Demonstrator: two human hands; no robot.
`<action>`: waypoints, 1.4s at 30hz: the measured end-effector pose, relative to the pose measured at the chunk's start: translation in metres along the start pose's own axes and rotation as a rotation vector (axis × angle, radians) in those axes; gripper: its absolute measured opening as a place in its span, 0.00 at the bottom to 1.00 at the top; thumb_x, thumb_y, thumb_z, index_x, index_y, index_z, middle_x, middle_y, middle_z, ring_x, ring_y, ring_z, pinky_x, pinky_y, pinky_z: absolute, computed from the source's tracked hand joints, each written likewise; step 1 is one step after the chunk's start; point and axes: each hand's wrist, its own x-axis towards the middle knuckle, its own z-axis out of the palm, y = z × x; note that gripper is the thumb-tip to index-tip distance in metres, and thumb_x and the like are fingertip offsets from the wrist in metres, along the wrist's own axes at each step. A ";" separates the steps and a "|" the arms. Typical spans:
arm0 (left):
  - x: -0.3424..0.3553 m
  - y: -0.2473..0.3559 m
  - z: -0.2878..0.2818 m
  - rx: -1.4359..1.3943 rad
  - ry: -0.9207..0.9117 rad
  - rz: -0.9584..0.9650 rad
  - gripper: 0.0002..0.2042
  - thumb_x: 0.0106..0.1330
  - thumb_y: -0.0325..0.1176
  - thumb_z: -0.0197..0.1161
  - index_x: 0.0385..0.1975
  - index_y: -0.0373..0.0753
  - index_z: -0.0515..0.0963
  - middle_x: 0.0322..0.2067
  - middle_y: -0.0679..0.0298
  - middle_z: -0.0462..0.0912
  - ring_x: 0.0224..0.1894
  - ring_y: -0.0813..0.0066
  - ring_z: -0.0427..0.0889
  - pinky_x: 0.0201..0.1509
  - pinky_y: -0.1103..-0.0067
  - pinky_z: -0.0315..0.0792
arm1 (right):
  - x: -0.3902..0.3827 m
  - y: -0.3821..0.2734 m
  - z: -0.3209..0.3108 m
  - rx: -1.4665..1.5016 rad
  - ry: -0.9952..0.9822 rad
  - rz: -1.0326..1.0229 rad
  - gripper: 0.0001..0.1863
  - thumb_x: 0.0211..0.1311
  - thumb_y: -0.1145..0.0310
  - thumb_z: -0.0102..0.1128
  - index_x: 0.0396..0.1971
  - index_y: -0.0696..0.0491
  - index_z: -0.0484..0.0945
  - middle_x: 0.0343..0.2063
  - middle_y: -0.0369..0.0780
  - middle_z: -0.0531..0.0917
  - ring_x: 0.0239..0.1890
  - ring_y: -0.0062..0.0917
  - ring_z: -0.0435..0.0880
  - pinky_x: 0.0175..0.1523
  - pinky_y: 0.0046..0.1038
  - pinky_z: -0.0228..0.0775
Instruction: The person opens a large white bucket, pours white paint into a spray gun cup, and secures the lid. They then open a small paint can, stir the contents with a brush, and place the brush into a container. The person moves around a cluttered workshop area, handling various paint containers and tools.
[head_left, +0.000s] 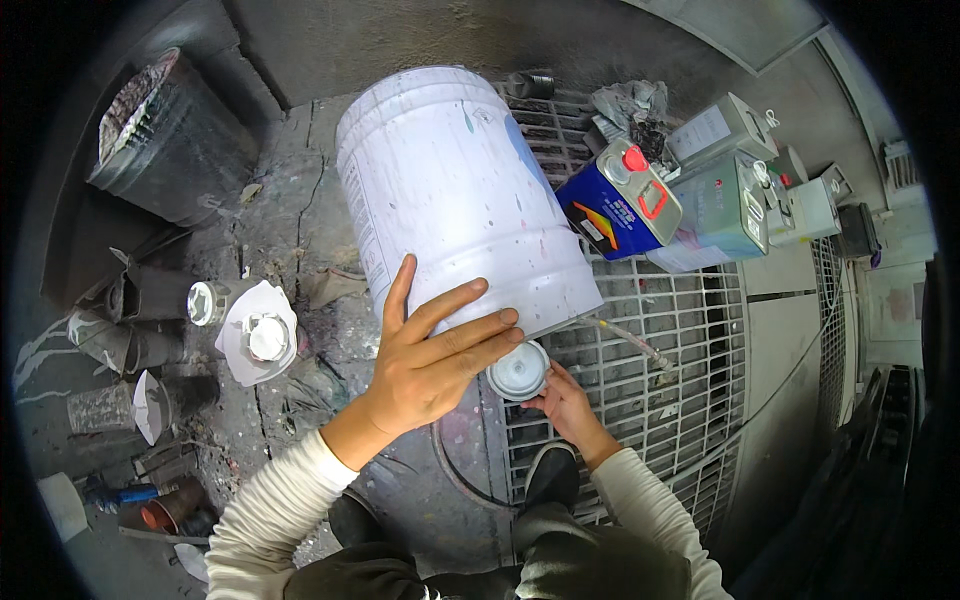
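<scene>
A large white paint bucket, speckled with paint, fills the middle of the view, its near rim toward me. My left hand lies on the bucket's near end with fingers spread. Just below that rim, my right hand grips a small round cup by its side. Its round top looks whitish; whether that is paint or a lid, I cannot tell. The fingers of my left hand reach close to the cup's upper edge. What lies behind the bucket's near end is hidden.
Right of the bucket stand a blue can with a red cap and several metal cans, on and beside a floor grating. At left are a dark bin, a white-topped container, a small jar and paint-stained cups. A hose curves near my feet.
</scene>
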 end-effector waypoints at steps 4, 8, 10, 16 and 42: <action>0.005 0.002 -0.001 0.013 -0.053 0.016 0.12 0.61 0.31 0.72 0.44 0.47 0.91 0.51 0.72 0.90 0.65 0.61 0.80 0.81 0.46 0.47 | 0.001 0.002 0.001 0.030 -0.030 0.007 0.25 0.81 0.58 0.43 0.72 0.50 0.64 0.59 0.37 0.81 0.57 0.26 0.82 0.56 0.38 0.78; 0.003 0.005 0.000 0.008 -0.025 0.028 0.13 0.61 0.29 0.69 0.46 0.48 0.90 0.54 0.72 0.89 0.66 0.63 0.79 0.81 0.47 0.46 | 0.002 0.003 0.001 0.045 -0.039 0.022 0.26 0.82 0.57 0.43 0.73 0.49 0.63 0.58 0.36 0.81 0.56 0.25 0.82 0.56 0.38 0.78; 0.000 0.006 0.002 -0.003 -0.009 0.020 0.16 0.61 0.28 0.67 0.49 0.51 0.89 0.56 0.75 0.87 0.67 0.67 0.78 0.81 0.46 0.45 | 0.002 0.003 0.001 0.040 -0.015 0.046 0.26 0.82 0.56 0.43 0.73 0.48 0.63 0.57 0.36 0.82 0.56 0.25 0.82 0.56 0.38 0.78; -0.005 0.006 0.004 0.001 -0.034 0.033 0.18 0.61 0.29 0.66 0.51 0.51 0.88 0.59 0.77 0.85 0.68 0.69 0.76 0.81 0.46 0.45 | 0.001 0.001 0.001 0.044 -0.060 0.032 0.25 0.82 0.55 0.44 0.73 0.47 0.64 0.57 0.35 0.82 0.55 0.24 0.83 0.56 0.39 0.78; 0.037 0.005 -0.023 -0.009 0.082 -0.207 0.15 0.68 0.27 0.63 0.52 0.49 0.88 0.58 0.66 0.87 0.72 0.59 0.73 0.82 0.52 0.39 | -0.013 -0.025 0.017 0.098 -0.105 -0.141 0.25 0.83 0.55 0.44 0.71 0.51 0.66 0.60 0.39 0.81 0.57 0.29 0.83 0.57 0.40 0.77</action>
